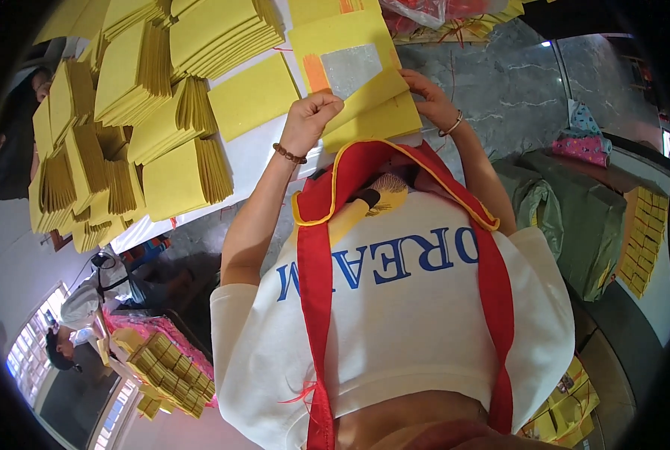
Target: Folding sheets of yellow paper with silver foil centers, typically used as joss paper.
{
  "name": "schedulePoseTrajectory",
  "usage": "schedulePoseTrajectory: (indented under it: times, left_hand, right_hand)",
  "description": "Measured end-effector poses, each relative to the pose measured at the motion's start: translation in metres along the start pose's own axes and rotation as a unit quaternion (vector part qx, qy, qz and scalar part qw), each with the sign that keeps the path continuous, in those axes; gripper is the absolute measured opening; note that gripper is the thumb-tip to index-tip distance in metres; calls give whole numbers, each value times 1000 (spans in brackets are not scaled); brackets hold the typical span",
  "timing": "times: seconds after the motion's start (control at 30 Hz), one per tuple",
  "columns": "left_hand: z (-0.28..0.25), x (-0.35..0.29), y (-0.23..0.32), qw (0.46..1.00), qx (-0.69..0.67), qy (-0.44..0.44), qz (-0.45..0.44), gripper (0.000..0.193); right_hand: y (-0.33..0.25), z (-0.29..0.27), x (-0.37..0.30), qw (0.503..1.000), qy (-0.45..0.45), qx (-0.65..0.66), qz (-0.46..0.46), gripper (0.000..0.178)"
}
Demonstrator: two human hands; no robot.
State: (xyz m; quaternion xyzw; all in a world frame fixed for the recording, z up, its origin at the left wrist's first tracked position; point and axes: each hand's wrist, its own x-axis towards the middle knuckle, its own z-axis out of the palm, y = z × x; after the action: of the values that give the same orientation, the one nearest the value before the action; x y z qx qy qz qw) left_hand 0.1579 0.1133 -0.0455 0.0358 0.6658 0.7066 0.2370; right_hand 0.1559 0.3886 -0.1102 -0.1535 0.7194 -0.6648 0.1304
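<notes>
A yellow paper sheet (365, 64) with a silver foil square (351, 69) and an orange stripe lies on a small pile of plain yellow sheets (380, 120) at the edge of a white table (252, 161). My left hand (310, 120), with a bead bracelet on the wrist, is closed on the sheet's lower left corner. My right hand (432, 97), wearing a thin bangle, pinches the sheet's right edge. Another single yellow sheet (252, 96) lies just left of my left hand.
Several fanned bundles of yellow paper (140, 112) cover the table's left part. Green sacks (575, 217) and a pink cloth (586, 146) sit at the right, beside stacked yellow packs (642, 240). Another person (72, 330) and a basket of yellow packs (166, 367) are at lower left.
</notes>
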Motion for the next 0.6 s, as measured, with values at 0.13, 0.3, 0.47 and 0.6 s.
schedulePoseTrajectory:
  times: [0.13,0.3,0.47,0.6]
  left_hand:
    - [1,-2,4,998,16,23,-48,11]
    - [3,-1,9,996,14,51,-67,12]
    - [2,-1,4,998,27,35,-38,12]
    - [5,-9,5,998,63,-8,15,13]
  right_hand:
    - [-2,2,-2,999,13,10,27,47]
    - [-7,0,-2,1000,-12,-13,13,50]
    - [-8,1,-3,999,-6,23,27,52]
    - [-16,2,-1,1000,-17,16,14,53]
